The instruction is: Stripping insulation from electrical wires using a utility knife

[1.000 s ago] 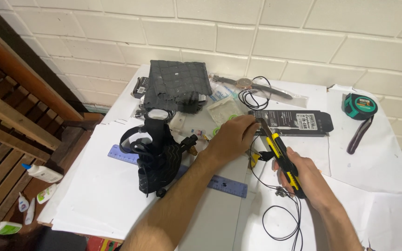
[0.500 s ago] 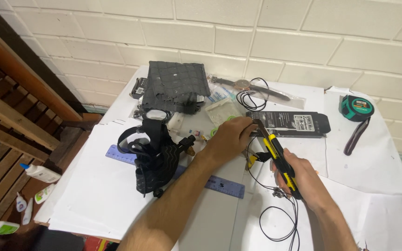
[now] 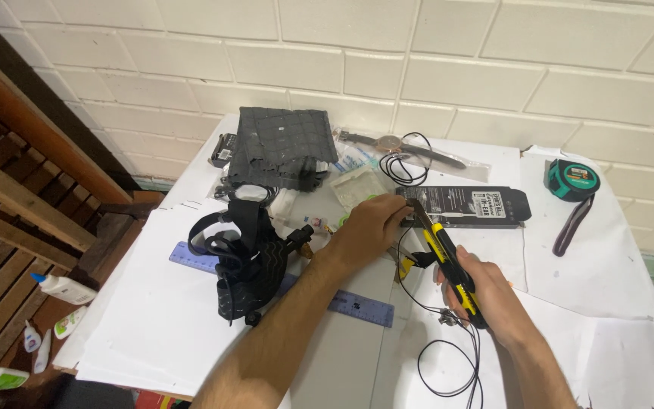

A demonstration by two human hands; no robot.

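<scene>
Single head-mounted view, looking steeply down and forward over the paper-covered table (image 3: 153, 333) toward the brick wall (image 3: 448, 68), at arm's length; both forearms enter from below.

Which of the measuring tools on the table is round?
The green tape measure near the table's far right corner, with a dark strap trailing from it. The other one, the blue ruler, is flat, straight and partly covered by the left forearm.

My left hand (image 3: 369, 227) is stretched out in front of me, palm down, with the fingers curled and pinching at the tips. My left arm is bare and comes in from the bottom. My right hand (image 3: 486, 291) sits just beside it, closed in a fist grip, thumb on top. The two hands nearly touch.
</scene>
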